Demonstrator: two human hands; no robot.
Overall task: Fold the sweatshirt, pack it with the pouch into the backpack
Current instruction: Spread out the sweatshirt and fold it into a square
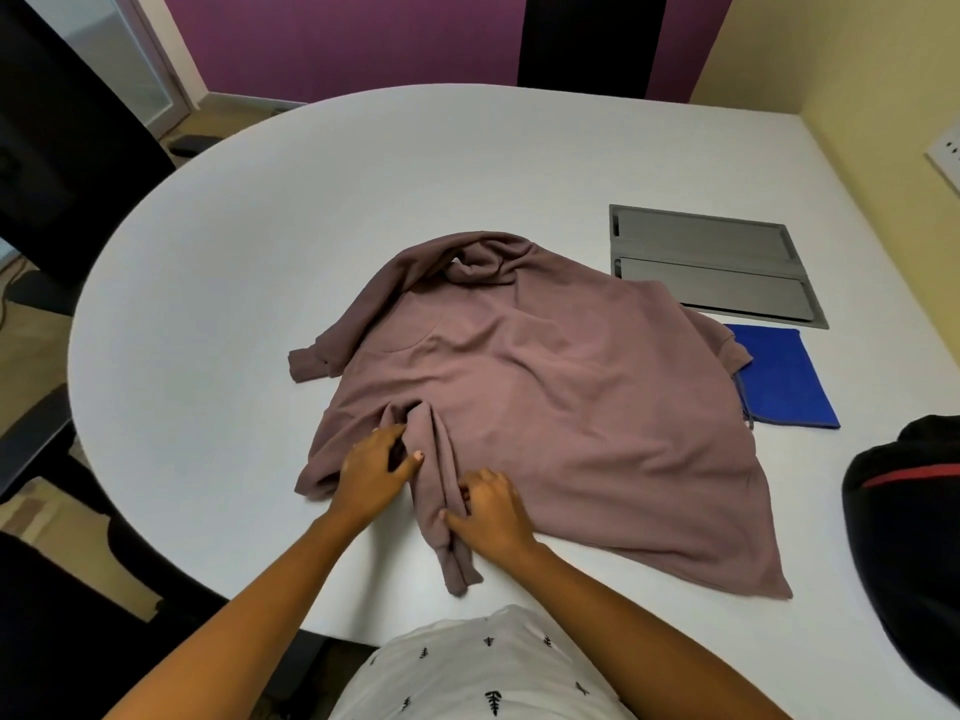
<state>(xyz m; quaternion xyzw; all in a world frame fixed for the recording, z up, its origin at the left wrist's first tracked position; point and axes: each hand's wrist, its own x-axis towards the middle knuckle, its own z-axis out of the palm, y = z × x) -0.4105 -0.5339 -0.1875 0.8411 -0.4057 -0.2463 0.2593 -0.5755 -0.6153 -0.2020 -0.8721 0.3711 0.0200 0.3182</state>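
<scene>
A mauve sweatshirt [545, 387] lies spread and rumpled across the middle of the white table [260, 241]. One sleeve runs from its near left part toward me. My left hand [371, 472] rests on the cloth just left of that sleeve, fingers closing on a fold. My right hand [491, 511] pinches the sleeve from its right side. A flat blue pouch [784, 379] lies to the right, its corner under the sweatshirt's edge. A black backpack [909, 537] with a red stripe sits at the table's right edge, partly out of frame.
A grey recessed cable hatch [711, 262] is set into the table behind the pouch. Black chairs [67, 148] stand at the left and far side. A yellow wall with a socket plate [945, 158] borders the table on the right.
</scene>
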